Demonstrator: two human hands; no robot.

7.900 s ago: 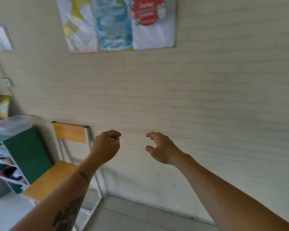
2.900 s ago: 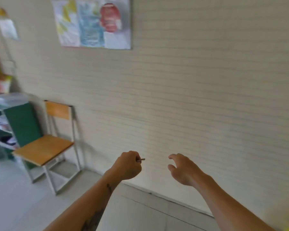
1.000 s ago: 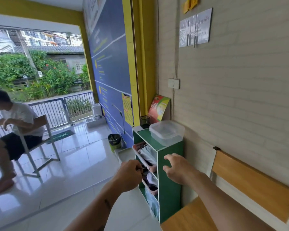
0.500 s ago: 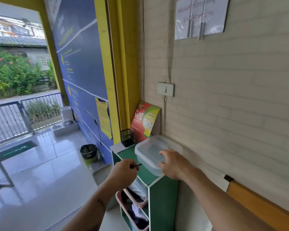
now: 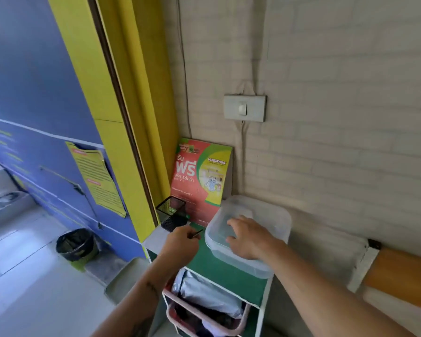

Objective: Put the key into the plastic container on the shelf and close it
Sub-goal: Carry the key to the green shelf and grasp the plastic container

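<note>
A clear plastic container (image 5: 265, 210) with its lid on stands on top of the green shelf unit (image 5: 219, 268), against the brick wall. My right hand (image 5: 249, 237) lies flat on the lid with the fingers spread, holding nothing. My left hand (image 5: 180, 244) is closed in a fist just left of the container, over the shelf top. A small dark key (image 5: 197, 234) sticks out of that fist toward the container.
A black mesh pen holder (image 5: 171, 212) and a red-and-green flyer (image 5: 199, 181) stand behind my left hand. Pink baskets with bags (image 5: 204, 305) fill the shelf below. A wooden chair back (image 5: 399, 278) is at right, a black bin (image 5: 75, 244) on the floor at left.
I have come closer to the shelf and look down on it. My right hand has slid further onto the container lid. My left hand with the key has moved up beside the container.
</note>
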